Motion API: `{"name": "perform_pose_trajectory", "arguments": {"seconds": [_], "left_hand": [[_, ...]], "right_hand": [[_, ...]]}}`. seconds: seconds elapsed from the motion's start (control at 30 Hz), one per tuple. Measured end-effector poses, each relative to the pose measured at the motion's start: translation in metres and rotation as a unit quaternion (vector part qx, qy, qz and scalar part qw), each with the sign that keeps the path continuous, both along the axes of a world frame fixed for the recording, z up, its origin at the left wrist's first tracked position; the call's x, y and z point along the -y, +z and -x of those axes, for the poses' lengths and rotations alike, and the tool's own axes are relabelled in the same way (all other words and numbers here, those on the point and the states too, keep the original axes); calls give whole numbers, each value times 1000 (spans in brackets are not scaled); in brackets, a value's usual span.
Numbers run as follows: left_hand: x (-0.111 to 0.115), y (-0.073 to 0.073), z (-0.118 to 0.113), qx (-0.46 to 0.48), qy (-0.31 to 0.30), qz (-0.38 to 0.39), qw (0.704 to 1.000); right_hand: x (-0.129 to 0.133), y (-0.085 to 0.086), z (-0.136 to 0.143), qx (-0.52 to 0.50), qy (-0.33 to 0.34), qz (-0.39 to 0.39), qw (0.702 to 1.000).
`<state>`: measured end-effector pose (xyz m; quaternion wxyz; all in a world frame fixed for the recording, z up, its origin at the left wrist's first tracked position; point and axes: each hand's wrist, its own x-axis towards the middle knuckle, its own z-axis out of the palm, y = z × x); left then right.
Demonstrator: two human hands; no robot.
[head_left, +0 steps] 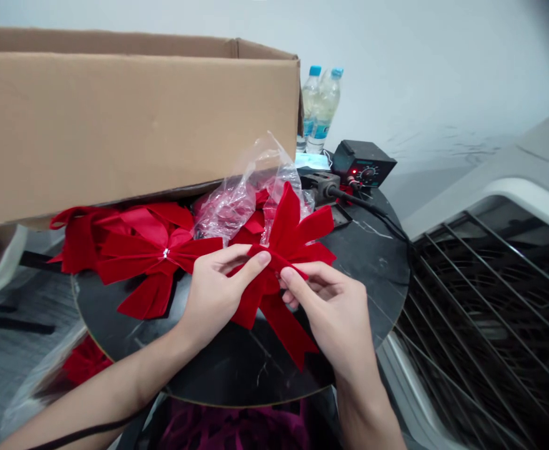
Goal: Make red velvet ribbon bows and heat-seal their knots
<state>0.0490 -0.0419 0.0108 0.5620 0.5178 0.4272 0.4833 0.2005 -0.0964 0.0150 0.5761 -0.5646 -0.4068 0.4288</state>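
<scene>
A red velvet bow [286,228] with several loops and two tails is held above the round black table [237,381]. My left hand [225,284] pinches its middle between thumb and fingers. From the other side, my right hand [325,300] grips the same bow near its centre. The fingertips of both hands are close together, and the bow's centre is partly covered by them. Left of my left hand lies another red bow [162,250] with a shiny tie at its middle, on a pile of red bows. Behind the held bow is crumpled clear plastic wrap [230,206].
A large cardboard box [133,125] stands at the back left. Bottles [321,112] and a black control box [364,164] with a red light and cable [368,206] are behind right. A white-framed rack [489,262] stands right of the table. More red material [84,362] lies below left.
</scene>
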Motion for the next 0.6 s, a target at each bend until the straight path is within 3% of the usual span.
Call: {"name": "perform_pose_trajectory", "arguments": {"seconds": [0.17, 0.6], "left_hand": [[2, 0, -1, -4, 64, -13, 998], [1, 5, -2, 81, 56, 49, 994]], "right_hand": [[0, -6, 13, 17, -33, -35, 999], [-7, -22, 18, -132, -53, -45, 989]]}}
